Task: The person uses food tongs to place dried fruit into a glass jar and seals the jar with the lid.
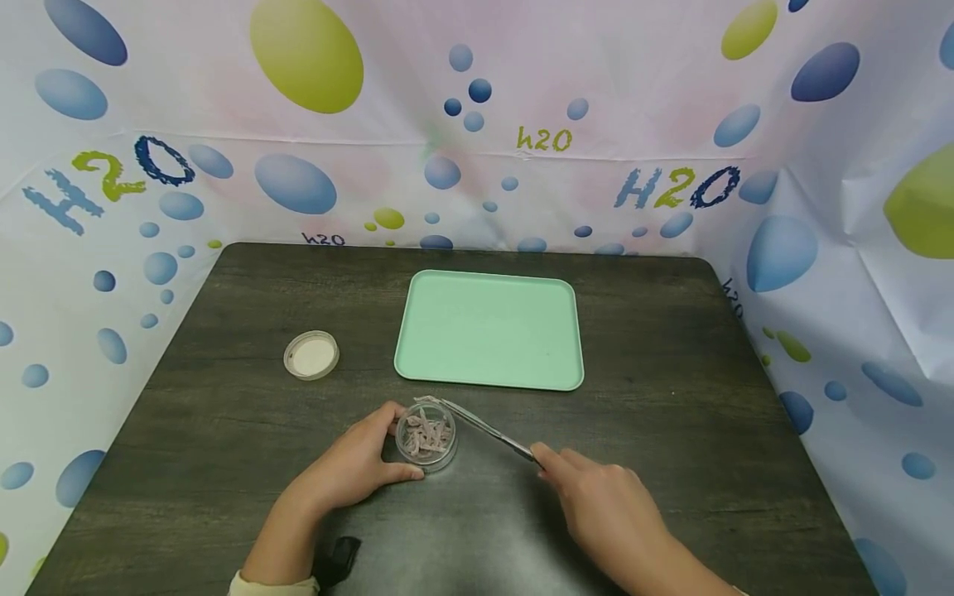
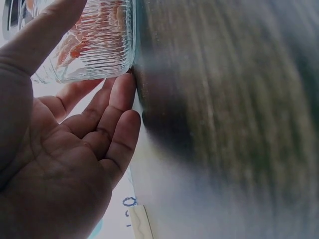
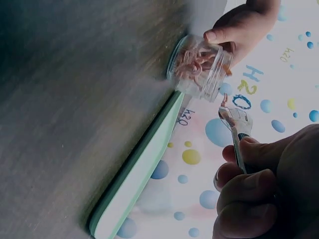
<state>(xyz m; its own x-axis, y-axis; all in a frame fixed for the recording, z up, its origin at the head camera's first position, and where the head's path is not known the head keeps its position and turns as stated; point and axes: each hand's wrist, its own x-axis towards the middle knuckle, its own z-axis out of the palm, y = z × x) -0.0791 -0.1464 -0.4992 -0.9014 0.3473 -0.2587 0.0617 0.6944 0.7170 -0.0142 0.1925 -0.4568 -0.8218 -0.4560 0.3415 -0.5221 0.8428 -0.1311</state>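
Observation:
A small open glass jar stands on the table, with pinkish, curled strips inside. My left hand holds it from the left, thumb at the near side and fingers at the far side. In the left wrist view, that hand's lower fingers lie loosely bent below the jar wall. My right hand grips slim metal tongs by the handle. Their fork-like tips are beside the jar's mouth, with a thin pinkish strip at the end.
A pale green rectangular tray lies beyond the jar, toward the back of the dark wooden table. To the left sits a round lid. A printed sheet with blue and green bubbles hangs behind the table and along its sides.

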